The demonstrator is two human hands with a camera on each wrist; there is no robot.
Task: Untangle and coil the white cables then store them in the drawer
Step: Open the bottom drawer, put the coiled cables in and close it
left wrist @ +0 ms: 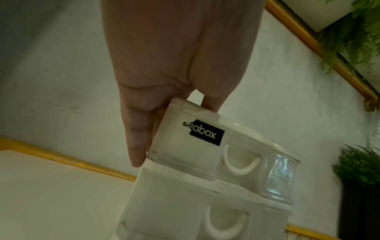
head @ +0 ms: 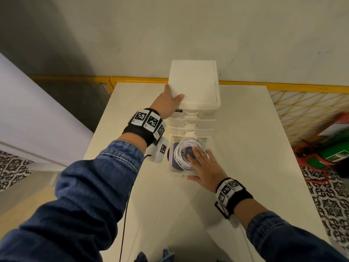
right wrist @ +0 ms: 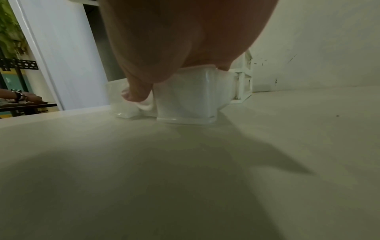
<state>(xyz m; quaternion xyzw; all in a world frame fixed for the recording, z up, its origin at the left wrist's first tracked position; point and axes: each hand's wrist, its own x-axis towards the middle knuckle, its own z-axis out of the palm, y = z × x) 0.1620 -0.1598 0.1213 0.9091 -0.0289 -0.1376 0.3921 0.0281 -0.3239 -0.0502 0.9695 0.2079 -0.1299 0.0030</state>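
A white drawer unit [head: 194,84] stands at the back of the cream table [head: 245,148]. Its bottom drawer [head: 170,168] is pulled out toward me. Inside lies a coiled white cable [head: 181,155] on top of something purple. My right hand [head: 204,167] lies flat over the drawer's near right corner, fingers straight across the coil. In the right wrist view its thumb [right wrist: 137,94] touches the drawer's white handle [right wrist: 146,105]. My left hand [head: 168,103] braces the unit's top left corner, thumb on the lid. Its straight fingers [left wrist: 137,142] run down the unit's side [left wrist: 185,162].
A white tagged device [head: 159,150] lies just left of the open drawer. A yellow wire grid [head: 302,110] and red and green crates [head: 330,148] stand past the table's right edge. A wall rises right behind the unit. A dark cord [head: 126,214] hangs from my left sleeve.
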